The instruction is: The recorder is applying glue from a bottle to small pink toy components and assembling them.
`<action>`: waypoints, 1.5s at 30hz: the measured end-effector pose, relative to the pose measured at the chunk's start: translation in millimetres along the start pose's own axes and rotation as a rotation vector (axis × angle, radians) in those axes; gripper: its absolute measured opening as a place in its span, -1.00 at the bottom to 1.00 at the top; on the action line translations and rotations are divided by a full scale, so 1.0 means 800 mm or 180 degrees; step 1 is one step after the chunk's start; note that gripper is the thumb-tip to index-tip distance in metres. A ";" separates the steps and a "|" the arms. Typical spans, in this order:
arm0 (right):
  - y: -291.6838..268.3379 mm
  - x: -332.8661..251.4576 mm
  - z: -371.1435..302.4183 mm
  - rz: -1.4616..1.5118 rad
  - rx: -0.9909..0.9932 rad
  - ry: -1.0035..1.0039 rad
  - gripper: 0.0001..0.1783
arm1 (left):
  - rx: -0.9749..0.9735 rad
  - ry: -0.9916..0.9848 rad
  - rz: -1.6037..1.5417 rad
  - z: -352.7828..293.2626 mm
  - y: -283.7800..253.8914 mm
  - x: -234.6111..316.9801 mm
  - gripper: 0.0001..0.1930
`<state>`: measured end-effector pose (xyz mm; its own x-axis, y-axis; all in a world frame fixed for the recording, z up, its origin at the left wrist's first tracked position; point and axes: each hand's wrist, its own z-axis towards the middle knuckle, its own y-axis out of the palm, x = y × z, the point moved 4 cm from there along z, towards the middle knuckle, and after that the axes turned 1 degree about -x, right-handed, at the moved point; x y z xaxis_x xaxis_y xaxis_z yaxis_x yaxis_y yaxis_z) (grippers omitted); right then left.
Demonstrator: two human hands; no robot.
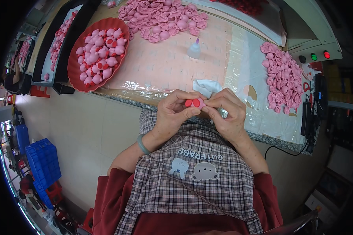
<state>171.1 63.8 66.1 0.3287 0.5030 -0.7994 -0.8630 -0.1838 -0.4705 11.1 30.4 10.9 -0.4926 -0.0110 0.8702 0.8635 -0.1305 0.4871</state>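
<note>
Pinching pink-and-red figure (196,102): left hand (171,109) curled nearly closed, right hand (230,112) likewise, apparently at figure's tip.

One head-worn fisheye looks steeply down, close above the bare left hand (174,111) and bare right hand (229,114), facing the plastic-covered bench (161,64).

At the near edge of the table (161,66), the person's left hand (171,110) and right hand (229,112) pinch a small pink-and-red figure (195,103). A scalloped red bowl (73,67) of similar figures (100,55) sits left, a squeeze bottle (193,51) stands farther off, and pink pieces (282,80) lie heaped far and right.
</note>
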 end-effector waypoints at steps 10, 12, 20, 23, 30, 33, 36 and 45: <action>0.004 0.006 -0.003 0.0004 -0.0062 0.0135 -0.83 | -0.0022 0.0001 -0.0036 -0.001 -0.001 -0.002 -0.71; 0.004 0.007 -0.002 -0.0013 -0.0075 0.0177 -0.84 | 0.0093 -0.0188 -0.0044 0.000 -0.003 -0.007 -0.68; -0.011 0.017 0.022 0.0622 -0.0451 0.0619 -0.72 | 0.0172 -0.0254 -0.0561 0.008 -0.014 0.000 -0.69; -0.012 0.040 0.026 0.0086 -0.0183 0.0618 -0.66 | 0.0166 -0.0357 -0.0984 0.010 -0.015 0.001 -0.70; 0.003 0.057 0.018 -0.1315 -0.0099 -0.0163 -0.75 | 0.0319 -0.0418 -0.1071 0.008 -0.018 -0.003 -0.71; -0.005 0.048 0.017 -0.0150 0.0128 0.0332 -0.82 | 0.0336 -0.0252 -0.0560 0.009 -0.013 0.002 -0.70; 0.003 0.026 0.020 0.1041 -0.0067 0.0776 -0.91 | 0.0414 0.0046 -0.0114 0.008 -0.013 0.002 -0.70; 0.032 0.031 0.008 0.2021 -0.0367 0.1853 -0.94 | -0.0035 0.0789 0.1453 0.003 -0.011 0.010 -0.66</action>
<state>154.7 76.8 36.0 -0.0306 -0.2298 -0.9727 -0.9157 -0.3836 0.1195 -0.2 34.0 13.7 -0.0781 -0.3037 0.9496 0.9959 -0.0681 0.0602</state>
